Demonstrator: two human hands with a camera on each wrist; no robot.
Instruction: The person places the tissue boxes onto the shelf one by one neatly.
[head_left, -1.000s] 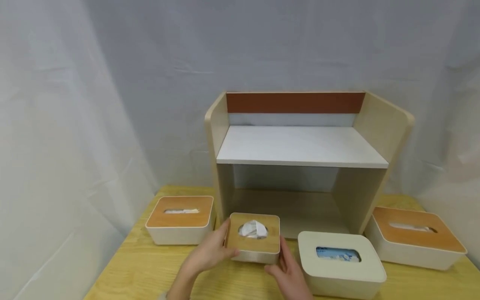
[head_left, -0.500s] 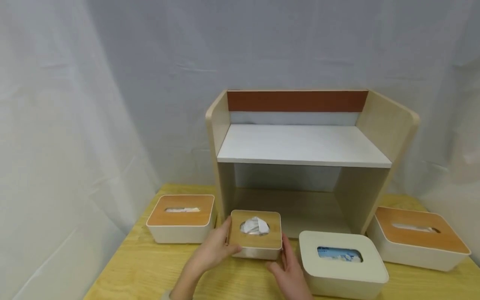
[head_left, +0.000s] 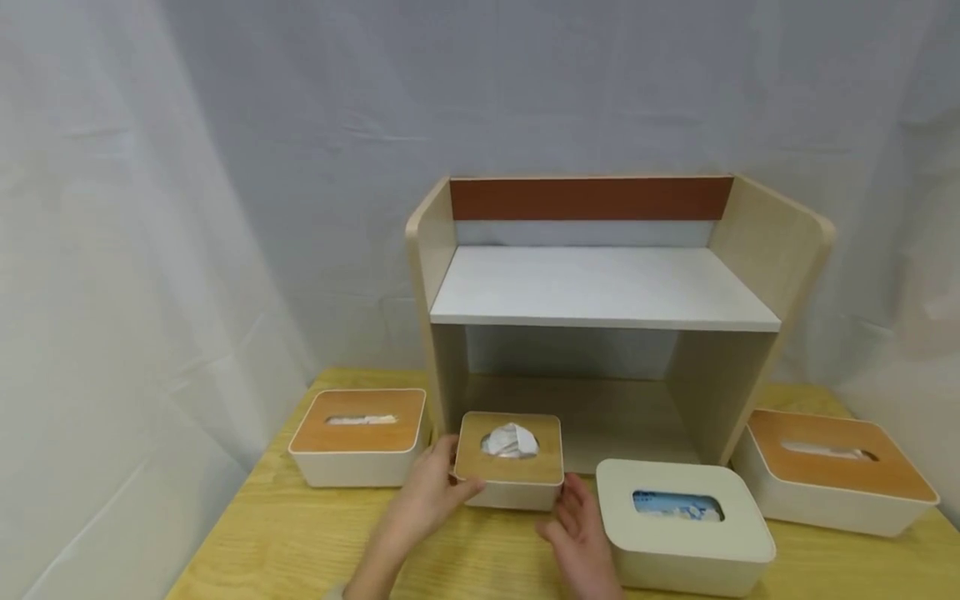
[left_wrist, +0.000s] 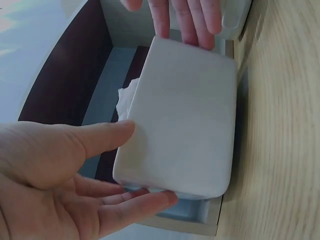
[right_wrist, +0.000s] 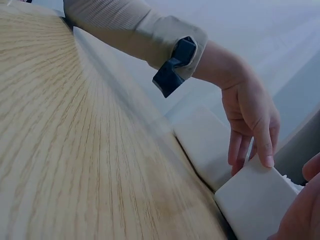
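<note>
Left hand [head_left: 426, 493] on tissue box [head_left: 510, 471] (crosswise)

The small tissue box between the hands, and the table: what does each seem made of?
Small tissue box: probably plastic, its pale walls smooth and matte; its brown lid perhaps wood or veneer. Table: wood or printed laminate, showing grain.

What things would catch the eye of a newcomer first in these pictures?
Probably the two-level shelf unit first, standing on the table with a red-brown strip across its upper back. Next, perhaps, the small tissue box at its lower left front, gripped by the left hand, with the right hand at its other side. Orange-topped boxes flank the shelf unit, one at the left and one at the right.
</note>
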